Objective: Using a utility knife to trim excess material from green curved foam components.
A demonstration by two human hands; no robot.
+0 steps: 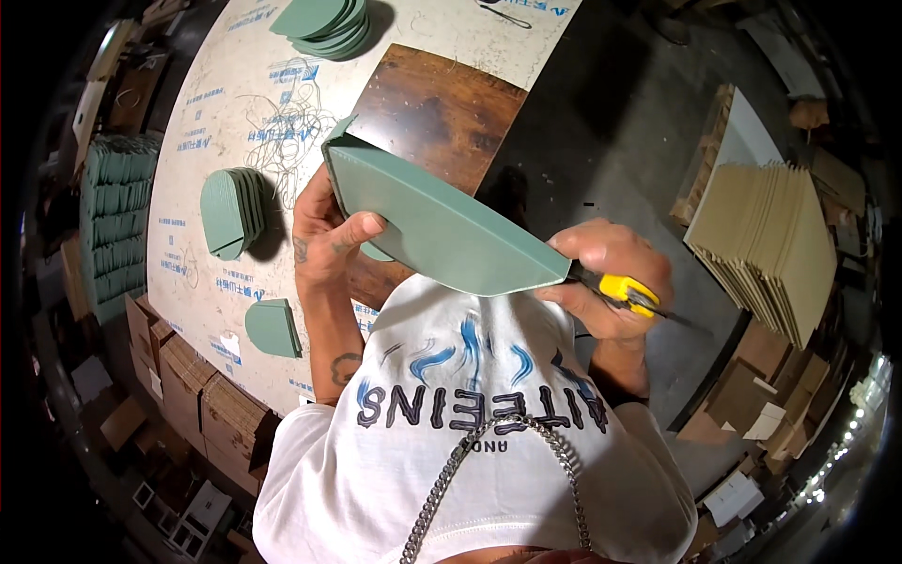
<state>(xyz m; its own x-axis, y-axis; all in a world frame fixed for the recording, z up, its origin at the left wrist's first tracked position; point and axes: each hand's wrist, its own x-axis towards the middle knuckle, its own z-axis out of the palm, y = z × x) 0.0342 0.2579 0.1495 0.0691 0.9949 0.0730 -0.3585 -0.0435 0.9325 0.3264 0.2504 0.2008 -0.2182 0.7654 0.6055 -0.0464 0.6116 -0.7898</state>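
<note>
A green panel-like piece point(442, 230), with a curved near edge and a folded rim along its far side, is held slantwise in front of my chest. My left hand point(329, 221) grips its left end, thumb over the face and fingers behind. At the right tip of the piece, my right hand point(611, 273) is closed around a yellow-and-black hand tool point(628, 293). The tool's dark end meets the corner of the piece; its exact kind is partly hidden by my fingers. Beneath the piece, a brown wood-grain board point(442, 103) lies on the white table point(197, 291).
Stacks of green rounded pieces stand on the table: one at the far side point(324, 28), one at left point(230, 214), one nearer point(272, 327). Tangled thin strands point(285, 127) lie between them. Beige sheets point(766, 254) lean at right; cardboard point(207, 395) and green bundles point(117, 211) stand left.
</note>
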